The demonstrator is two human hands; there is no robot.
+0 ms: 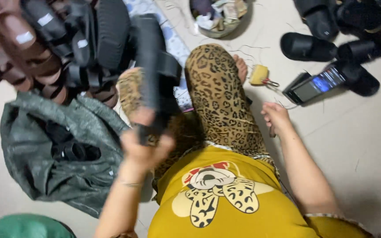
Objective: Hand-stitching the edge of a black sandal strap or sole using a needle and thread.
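A: Head view, centre left: left hand [144, 143], fingers clenched round a black sandal [155, 75], lifted upright and blurred with motion.
B: Noted. Right hand [275, 117]?
A: Centre right, resting near the tiled floor [358, 145] beside the leopard-print leg [221, 97]; fingers curled, grasping anything or not, cannot tell.
B: Stock around?
A: Upper left: stacked sandals [45, 44], brown and black, smooth moulded straps, small white stickers. Lower left: dark crumpled plastic sack [40, 150], open, more black straps inside. Upper right: loose black slides [327, 35], matte, rounded. Right of centre: phone [316, 84], screen lit, flat on the floor. Beside it a small yellow brush-like block [259, 74]. Top centre: round bowl [219, 20] of scraps.
B: Progress?
A: Judged midway: many sandals stacked, one in hand, several loose at upper right, more left in the sack.
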